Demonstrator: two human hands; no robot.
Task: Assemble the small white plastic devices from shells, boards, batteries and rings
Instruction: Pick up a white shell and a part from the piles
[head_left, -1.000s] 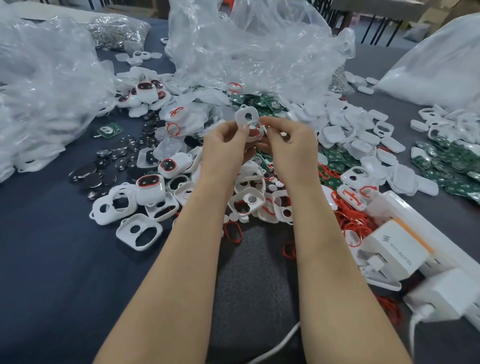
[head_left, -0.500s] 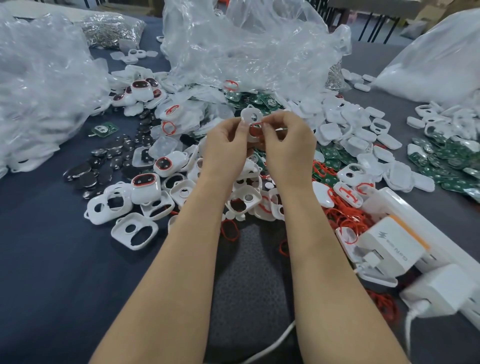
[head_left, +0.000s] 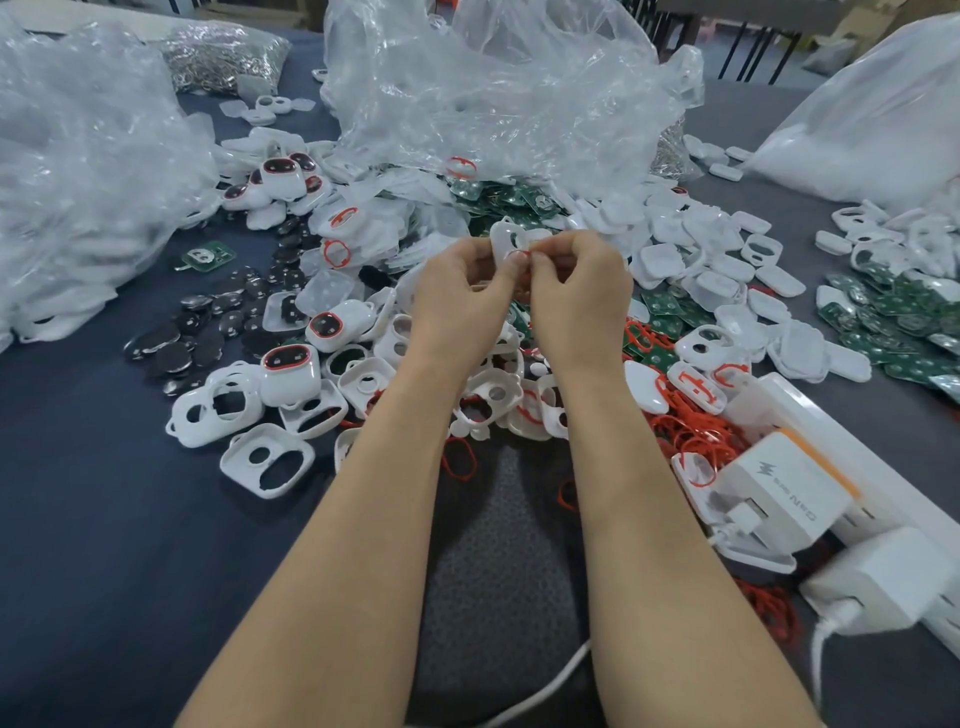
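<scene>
Above the pile, my left hand (head_left: 457, 299) and my right hand (head_left: 579, 291) meet around one small white shell (head_left: 506, 236). My left fingers pinch the shell's lower edge. My right fingertips pinch a thin red ring (head_left: 521, 254) against the shell. Most of the shell is hidden behind my fingers. Loose white shells (head_left: 267, 457) lie in front of my left forearm. Green boards (head_left: 883, 312) are heaped at the right, dark round batteries (head_left: 171, 353) at the left, and red rings (head_left: 691, 426) near my right forearm. Finished devices (head_left: 288, 371) with red-rimmed dark windows sit among the shells.
Crumpled clear plastic bags (head_left: 498, 98) rise at the back, and another bag (head_left: 78, 171) fills the left. A white bag (head_left: 883, 114) stands at the far right. A white power strip with chargers (head_left: 789, 488) lies at the right front. The dark blue tablecloth (head_left: 104, 545) shows at the left front.
Both hands have stayed together on the shell while my right fingers shifted slightly along the red ring. The view has drifted a little; the pile has not moved.
</scene>
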